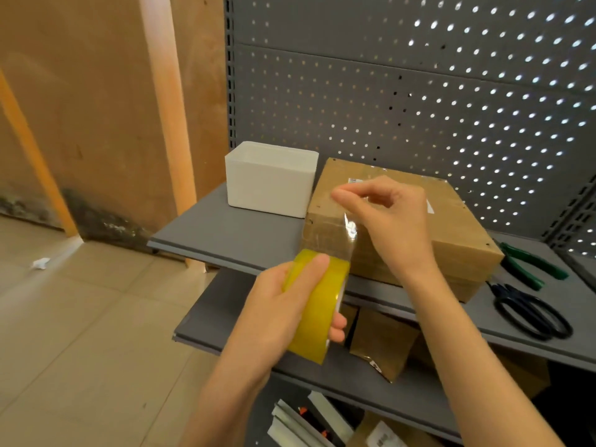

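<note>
While the left hand [277, 311] grips the yellow tape roll [317, 304], thumb across the top and fingers curled under its far edge, the roll sits in the air just in front of the shelf [232, 230] lip, below the near left corner of the cardboard box [451, 227]. From the roll a clear tape strip [350, 230] runs up and away from the person to the right hand [387, 214], which pinches its free end between thumb and forefinger above the box top. The strip's long axis thus points from the roll across the box's near face toward its lid, and the right hand is plainly the nearer to the box, so laying the end down looks like its job while the left feeds tape. Because the strip is transparent and glares, its edges and exact end are hard to trace, and I cannot tell whether it touches the cardboard yet. The right hand and wrist cover the middle of the lid, so any seam there is hidden. Scissors [532, 314] lie on the shelf to the right, well apart from both hands.
</note>
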A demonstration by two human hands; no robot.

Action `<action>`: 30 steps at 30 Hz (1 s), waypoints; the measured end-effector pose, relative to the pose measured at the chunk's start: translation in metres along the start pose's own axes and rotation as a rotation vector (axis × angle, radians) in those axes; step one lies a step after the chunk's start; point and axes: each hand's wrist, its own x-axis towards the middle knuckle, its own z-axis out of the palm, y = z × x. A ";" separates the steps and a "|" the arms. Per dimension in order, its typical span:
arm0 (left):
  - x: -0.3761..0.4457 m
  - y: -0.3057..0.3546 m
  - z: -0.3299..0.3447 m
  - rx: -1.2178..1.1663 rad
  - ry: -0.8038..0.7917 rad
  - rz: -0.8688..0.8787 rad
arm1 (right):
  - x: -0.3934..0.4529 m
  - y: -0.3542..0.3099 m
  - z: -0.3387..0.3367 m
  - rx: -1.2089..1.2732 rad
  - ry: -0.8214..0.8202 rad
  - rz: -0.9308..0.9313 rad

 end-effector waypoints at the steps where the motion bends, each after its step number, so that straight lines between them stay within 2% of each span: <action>1: 0.001 0.003 -0.001 -0.025 0.003 0.014 | 0.008 0.002 0.001 -0.006 -0.015 0.008; 5: 0.006 0.009 -0.002 -0.081 -0.015 0.054 | 0.031 0.010 0.008 -0.030 -0.146 0.079; 11: 0.022 0.007 0.003 -0.108 -0.094 0.031 | 0.050 0.023 0.012 -0.025 -0.241 0.148; 15: 0.030 0.007 -0.002 -0.113 -0.117 0.013 | 0.053 0.036 0.014 -0.029 -0.236 0.222; 30: 0.043 0.007 -0.009 -0.100 -0.157 -0.005 | 0.054 0.044 0.018 -0.125 -0.176 0.256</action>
